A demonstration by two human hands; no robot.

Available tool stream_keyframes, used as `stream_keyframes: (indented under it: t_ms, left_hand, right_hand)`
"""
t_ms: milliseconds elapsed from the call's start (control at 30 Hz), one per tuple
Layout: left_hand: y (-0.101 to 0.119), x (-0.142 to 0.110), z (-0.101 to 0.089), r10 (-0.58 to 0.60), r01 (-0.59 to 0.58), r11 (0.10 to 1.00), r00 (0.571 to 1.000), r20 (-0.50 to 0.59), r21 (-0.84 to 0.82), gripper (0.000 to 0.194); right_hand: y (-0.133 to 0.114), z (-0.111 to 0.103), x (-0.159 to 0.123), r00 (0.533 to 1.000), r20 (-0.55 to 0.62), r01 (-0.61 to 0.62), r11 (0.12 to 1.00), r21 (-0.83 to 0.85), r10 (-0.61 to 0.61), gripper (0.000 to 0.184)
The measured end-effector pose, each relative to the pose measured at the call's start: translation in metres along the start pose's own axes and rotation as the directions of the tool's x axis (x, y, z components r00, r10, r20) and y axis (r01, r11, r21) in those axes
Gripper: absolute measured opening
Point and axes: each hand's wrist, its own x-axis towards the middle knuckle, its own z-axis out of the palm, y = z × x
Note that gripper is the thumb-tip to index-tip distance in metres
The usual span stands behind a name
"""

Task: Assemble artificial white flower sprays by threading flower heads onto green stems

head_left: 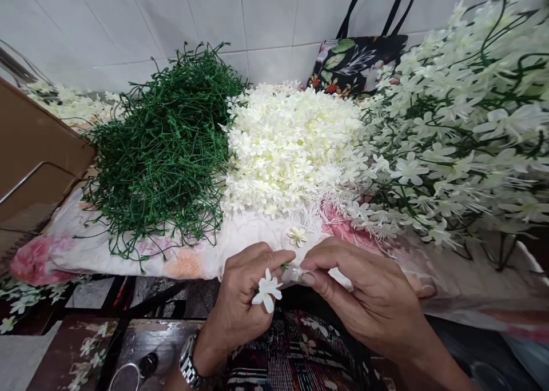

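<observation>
My left hand [244, 282] is closed around a green plastic flower stem [285, 266], whose tip shows beside the index finger. A white artificial flower [267, 291] sticks out at the thumb side of this hand. Close to the stem tip, my right hand [364, 282] pinches a small white piece [297, 273] between thumb and index finger; its exact shape is hard to make out. One loose cream blossom [297, 236] lies on the floral cloth [251, 234] just beyond my fingers. Behind it are a heap of white blossoms [291, 145] and thin white stamens [315, 205].
Green stems [167, 145] are heaped on the left, beside a cardboard box [38, 145]. Bunches of white flowers on stems [463, 145] rise at the right. A floral bag [360, 62] leans against the tiled wall [206, 14]. Low wooden surfaces [154, 336] show at lower left.
</observation>
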Motion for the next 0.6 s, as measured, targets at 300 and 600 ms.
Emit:
stream_keyframes:
  t_ms: [300,600]
  left_hand:
    - [0.002,0.001,0.001,0.154,-0.178,0.953,0.982,0.111,0.247,0.028]
    - [-0.005,0.003,0.008,0.205,-0.232,0.91,0.972,0.112,0.344,0.017]
  right_hand:
    - [-0.001,0.0,-0.001,0.996,0.076,0.059,0.99,-0.124,-0.05,0.015]
    - [0.01,0.01,-0.008,0.995,0.085,0.073,0.97,-0.23,-0.055,0.017]
